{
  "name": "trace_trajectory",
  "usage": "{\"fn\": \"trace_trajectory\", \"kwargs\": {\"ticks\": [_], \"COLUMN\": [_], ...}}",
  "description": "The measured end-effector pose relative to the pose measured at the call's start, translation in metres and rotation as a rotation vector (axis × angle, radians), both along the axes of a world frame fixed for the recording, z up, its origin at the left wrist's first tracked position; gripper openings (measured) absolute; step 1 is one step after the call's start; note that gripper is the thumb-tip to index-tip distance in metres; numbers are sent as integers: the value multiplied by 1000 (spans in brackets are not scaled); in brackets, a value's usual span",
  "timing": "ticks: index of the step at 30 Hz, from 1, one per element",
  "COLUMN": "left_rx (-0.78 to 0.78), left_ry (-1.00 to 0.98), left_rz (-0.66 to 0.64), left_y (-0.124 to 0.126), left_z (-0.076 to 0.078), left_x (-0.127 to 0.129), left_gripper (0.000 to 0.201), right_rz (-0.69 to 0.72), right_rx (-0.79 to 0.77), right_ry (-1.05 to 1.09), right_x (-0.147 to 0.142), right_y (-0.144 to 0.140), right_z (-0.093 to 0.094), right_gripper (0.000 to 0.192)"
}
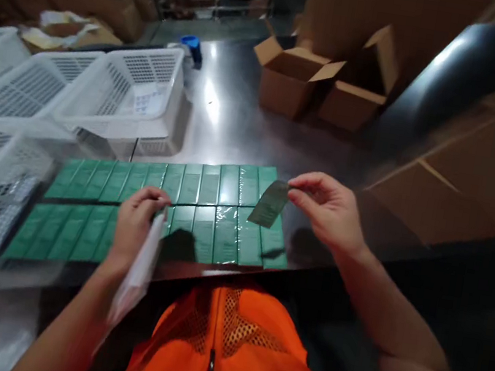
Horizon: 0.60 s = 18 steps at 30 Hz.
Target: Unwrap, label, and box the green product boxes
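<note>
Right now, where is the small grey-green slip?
The small grey-green slip is pinched in the right hand, above the right end of the green wrapped packs.

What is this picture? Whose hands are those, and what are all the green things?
The picture comes from a camera worn on a person's head, looking down, so you see that person's own two hands and orange vest. No machine is here. On the shiny dark table lie two rows of green packets wrapped in clear film, side by side. The right hand pinches one small flat slip between finger and thumb, above the end of the rows. The left hand holds a thin white sheet or sleeve, blurred, so I cannot tell which. White plastic baskets stand at the left, and open cardboard boxes sit farther back.
</note>
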<state>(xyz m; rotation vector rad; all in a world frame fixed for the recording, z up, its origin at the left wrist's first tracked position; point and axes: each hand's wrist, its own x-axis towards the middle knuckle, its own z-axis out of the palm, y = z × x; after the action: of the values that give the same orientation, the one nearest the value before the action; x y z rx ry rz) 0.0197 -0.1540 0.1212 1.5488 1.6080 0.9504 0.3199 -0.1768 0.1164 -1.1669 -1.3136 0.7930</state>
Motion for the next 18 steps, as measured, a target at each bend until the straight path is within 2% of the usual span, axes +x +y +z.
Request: {"fn": "trace_trajectory", "kwargs": {"ticks": [2,4,8,11,15,18], "left_rx": [7,-8,-146,-186,-215,-249], "left_ry": [-11,-49,-163,-58,119,171], "left_rz": [-63,-165,-188,-197,-280,-341], "left_y": [-9,-9,5,18,30,37], "left_z": [-11,-19,-19,-17,-25,-32], "left_x": [7,22,41,41,40,43], "left_gripper": [16,13,13,18,39,40], "right_rz": [57,145,286,355,390,421], "right_rx": [-168,-256,-368,-418,-440,-432], "right_ry": [53,79,82,105,125,105], "right_x": [2,-2,-16,-28,-39,-43], "right_y": [30,53,85,101,112,115], "right_z": [-8,-13,-17,-21,-28,-35], "right_gripper": [27,32,33,26,17,18]}}
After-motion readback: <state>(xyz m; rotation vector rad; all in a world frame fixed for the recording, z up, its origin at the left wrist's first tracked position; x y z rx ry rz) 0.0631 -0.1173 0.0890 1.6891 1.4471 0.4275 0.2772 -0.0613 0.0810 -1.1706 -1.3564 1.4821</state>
